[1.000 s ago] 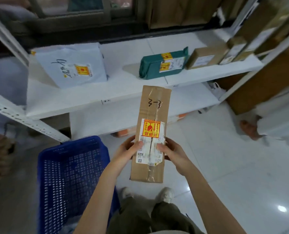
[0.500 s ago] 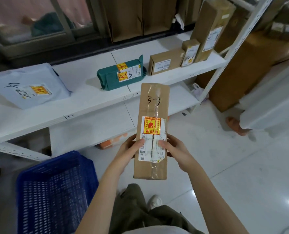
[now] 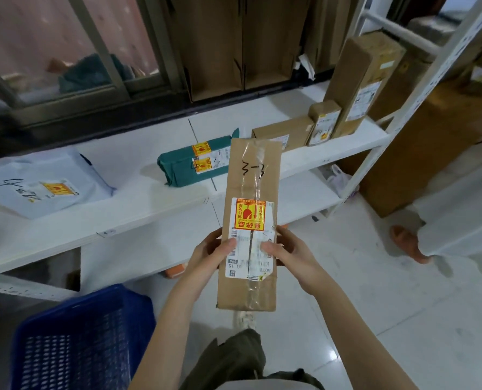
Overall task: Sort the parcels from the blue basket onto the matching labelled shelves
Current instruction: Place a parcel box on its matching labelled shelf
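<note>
Above the white tiled floor [image 3: 375, 277], left hand [image 3: 206, 256] and right hand [image 3: 293, 253] each keep a pinching grip on a long brown cardboard parcel [image 3: 249, 229], marked apparently "3-3", before the white shelf [image 3: 138, 209]; the blue plastic basket [image 3: 74, 342] sits lower left.

view swung rightward, blue basket [image 3: 74, 342] slid lower left, tall brown boxes [image 3: 360, 83] newly revealed on shelf
</note>
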Demonstrator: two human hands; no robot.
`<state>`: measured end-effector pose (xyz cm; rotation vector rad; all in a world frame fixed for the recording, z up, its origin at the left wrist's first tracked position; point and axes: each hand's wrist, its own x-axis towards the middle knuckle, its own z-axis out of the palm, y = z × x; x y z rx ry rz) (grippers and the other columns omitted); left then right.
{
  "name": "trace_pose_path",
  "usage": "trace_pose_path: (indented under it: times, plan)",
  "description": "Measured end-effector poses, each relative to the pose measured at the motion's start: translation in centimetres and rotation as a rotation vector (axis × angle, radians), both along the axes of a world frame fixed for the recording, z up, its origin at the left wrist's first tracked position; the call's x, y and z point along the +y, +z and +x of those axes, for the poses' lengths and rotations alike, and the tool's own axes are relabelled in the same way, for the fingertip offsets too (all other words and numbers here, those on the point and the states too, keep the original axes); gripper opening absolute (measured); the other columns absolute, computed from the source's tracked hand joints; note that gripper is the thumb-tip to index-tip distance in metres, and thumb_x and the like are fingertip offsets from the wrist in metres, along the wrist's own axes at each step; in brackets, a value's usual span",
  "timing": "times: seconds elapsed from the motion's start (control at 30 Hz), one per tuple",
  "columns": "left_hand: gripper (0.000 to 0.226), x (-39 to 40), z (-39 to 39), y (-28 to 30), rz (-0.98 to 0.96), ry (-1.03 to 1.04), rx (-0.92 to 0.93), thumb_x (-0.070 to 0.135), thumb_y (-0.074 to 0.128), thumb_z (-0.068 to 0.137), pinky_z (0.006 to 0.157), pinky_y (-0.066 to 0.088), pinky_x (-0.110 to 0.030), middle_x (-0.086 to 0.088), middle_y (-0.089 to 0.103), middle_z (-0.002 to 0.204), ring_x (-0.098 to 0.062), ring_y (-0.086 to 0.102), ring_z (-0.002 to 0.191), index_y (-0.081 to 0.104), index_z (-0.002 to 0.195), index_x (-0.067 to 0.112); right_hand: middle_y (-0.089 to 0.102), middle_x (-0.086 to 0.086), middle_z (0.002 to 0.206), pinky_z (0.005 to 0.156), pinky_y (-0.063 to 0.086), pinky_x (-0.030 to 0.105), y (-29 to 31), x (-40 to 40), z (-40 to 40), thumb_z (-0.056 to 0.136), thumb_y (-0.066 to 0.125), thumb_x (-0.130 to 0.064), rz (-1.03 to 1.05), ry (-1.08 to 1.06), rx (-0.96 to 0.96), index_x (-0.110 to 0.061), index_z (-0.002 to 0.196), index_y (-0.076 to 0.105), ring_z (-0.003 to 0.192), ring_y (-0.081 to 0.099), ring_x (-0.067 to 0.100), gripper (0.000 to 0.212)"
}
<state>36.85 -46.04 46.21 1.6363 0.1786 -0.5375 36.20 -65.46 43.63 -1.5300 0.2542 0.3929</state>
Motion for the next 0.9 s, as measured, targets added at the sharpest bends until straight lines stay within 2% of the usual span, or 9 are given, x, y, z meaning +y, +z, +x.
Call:
trace_pose_path:
  times: [0.17,0.27,0.37,0.5,0.63,0.77,0.9]
  plan:
    - [0.061,-1.2,3.8,1.7,-0.047,0.040,-0.086,0.047,0.074,0.070,0.060,0.051,-0.010,0.021,0.064,0.104,0.002,0.065,0.089,0.047,0.123,0.035,0.068,0.000,0.114,0.089,0.055,0.043,2.4,-1.4,4.3,0.056,0.076,-0.054,-0.032,0.030,-0.116,-0.027,0.128,0.053,0.105,0.065,0.019,0.080]
    - [0.057,-1.5,5.3,2.8,-0.046,0.072,-0.146,0.044,0.071,0.064,0.064,0.053,-0.015,0.021,0.065,0.106,-0.004,0.065,0.095,0.048,0.116,0.041,0.068,-0.001,0.115,0.086,0.056,0.044,4.0,-2.1,5.9,0.058,0.078,-0.050,-0.035,0.036,-0.194,-0.023,0.132,0.050,0.107,0.064,0.022,0.083]
    - [0.072,-1.7,6.1,4.0,-0.058,0.096,-0.213,0.050,0.075,0.053,0.069,0.055,-0.022,0.019,0.068,0.107,-0.004,0.066,0.099,0.049,0.119,0.038,0.069,-0.002,0.112,0.083,0.056,0.039,5.9,-2.6,7.2,0.054,0.081,-0.050,-0.050,0.063,-0.262,-0.022,0.129,0.051,0.104,0.065,0.021,0.086]
    - [0.081,-2.2,6.5,5.9,-0.087,0.156,-0.281,0.051,0.075,0.049,0.070,0.056,-0.024,0.016,0.069,0.106,-0.007,0.066,0.101,0.048,0.122,0.031,0.069,-0.003,0.113,0.088,0.054,0.042,8.2,-2.9,8.9,0.045,0.080,-0.067,-0.048,0.114,-0.323,-0.022,0.132,0.048,0.105,0.065,0.019,0.103]
    - [0.105,-2.4,6.3,8.6,-0.075,0.233,-0.365,0.073,0.078,0.034,0.075,0.058,-0.032,0.011,0.068,0.109,-0.013,0.067,0.101,0.046,0.124,0.028,0.069,-0.002,0.113,0.087,0.055,0.043,11.0,-3.0,10.3,0.044,0.079,-0.069,-0.049,0.194,-0.405,-0.021,0.131,0.047,0.105,0.065,0.019,0.105]
    - [0.106,-2.5,6.4,12.2,-0.043,0.287,-0.483,0.076,0.077,0.036,0.075,0.057,-0.028,0.010,0.070,0.107,-0.013,0.067,0.101,0.046,0.124,0.024,0.070,0.001,0.110,0.085,0.054,0.051,14.5,-2.7,11.4,0.046,0.078,-0.070,-0.033,0.247,-0.498,-0.018,0.130,0.049,0.100,0.067,0.024,0.103]
    - [0.104,-2.3,6.8,16.5,-0.066,0.288,-0.578,0.072,0.079,0.038,0.076,0.058,-0.031,0.005,0.070,0.108,-0.018,0.068,0.102,0.047,0.124,0.024,0.070,-0.006,0.110,0.084,0.056,0.039,18.6,-2.3,12.4,0.040,0.076,-0.075,0.010,0.248,-0.603,-0.024,0.127,0.050,0.100,0.067,0.018,0.104]
